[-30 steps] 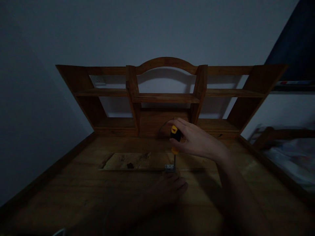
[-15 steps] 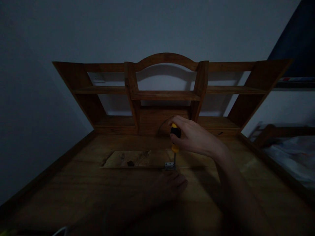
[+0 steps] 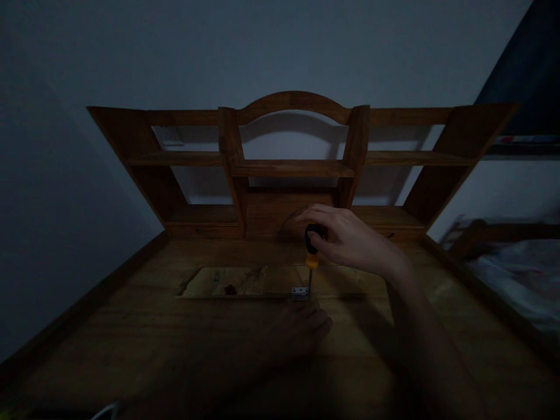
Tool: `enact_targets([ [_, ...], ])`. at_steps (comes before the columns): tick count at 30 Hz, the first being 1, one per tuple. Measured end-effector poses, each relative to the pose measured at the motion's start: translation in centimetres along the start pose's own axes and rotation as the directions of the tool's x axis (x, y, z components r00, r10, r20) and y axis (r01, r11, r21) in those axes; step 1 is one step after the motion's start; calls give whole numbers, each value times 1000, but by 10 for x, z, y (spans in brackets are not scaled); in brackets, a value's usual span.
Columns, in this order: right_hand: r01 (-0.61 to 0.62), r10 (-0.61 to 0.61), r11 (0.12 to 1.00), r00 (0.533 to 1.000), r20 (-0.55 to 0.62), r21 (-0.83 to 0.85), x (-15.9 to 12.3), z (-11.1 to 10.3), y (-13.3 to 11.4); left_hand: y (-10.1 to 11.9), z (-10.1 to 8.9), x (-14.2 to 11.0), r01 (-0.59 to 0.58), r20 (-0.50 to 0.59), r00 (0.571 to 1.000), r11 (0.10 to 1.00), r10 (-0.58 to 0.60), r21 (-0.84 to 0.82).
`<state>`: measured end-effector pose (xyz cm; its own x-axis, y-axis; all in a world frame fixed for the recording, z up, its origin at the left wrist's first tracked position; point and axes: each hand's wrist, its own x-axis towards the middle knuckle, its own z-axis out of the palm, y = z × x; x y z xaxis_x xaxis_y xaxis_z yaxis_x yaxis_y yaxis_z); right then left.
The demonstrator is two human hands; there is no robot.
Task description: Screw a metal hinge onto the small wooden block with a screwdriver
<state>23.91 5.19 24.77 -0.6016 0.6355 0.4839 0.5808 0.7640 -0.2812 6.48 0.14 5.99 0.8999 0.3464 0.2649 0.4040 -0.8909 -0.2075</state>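
Note:
My right hand (image 3: 345, 236) is closed around the handle of a black and yellow screwdriver (image 3: 311, 261), which stands nearly upright with its shaft pointing down. The shaft's lower end is at the right side of a small metal hinge (image 3: 300, 290); its exact contact is hard to see. In deep shadow, my left hand (image 3: 304, 326) lies low on the wooden desktop (image 3: 153, 332), fingers curled together against the hinge's near side. Those fingertips and the near part of the hinge are partly hidden. Behind the hinge runs a paler wooden strip (image 3: 236, 281) with dark, rough marks.
A wooden shelf unit (image 3: 293, 169) with an arched top stands at the desktop's back, against the wall (image 3: 280, 46). Raised wooden edges run along both sides. A pale curved object (image 3: 106, 411) shows at the bottom left. Crumpled pale fabric (image 3: 520, 280) lies beyond the right edge.
My right hand's fingers have shifted on the screwdriver handle, now covering its yellow top. The screwdriver stays at the hinge, and my left hand has barely moved. The view has tilted slightly.

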Motion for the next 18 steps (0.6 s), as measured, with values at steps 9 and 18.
enact_targets([
  [9,-67,67,997,998,7,-27,0,0,0,0,4,-3,-1,-35,999,1000,2,18],
  [18,-81,82,995,997,8,-53,-4,-6,4,-2,-2,-2,-24,-60,998,998,27,57],
])
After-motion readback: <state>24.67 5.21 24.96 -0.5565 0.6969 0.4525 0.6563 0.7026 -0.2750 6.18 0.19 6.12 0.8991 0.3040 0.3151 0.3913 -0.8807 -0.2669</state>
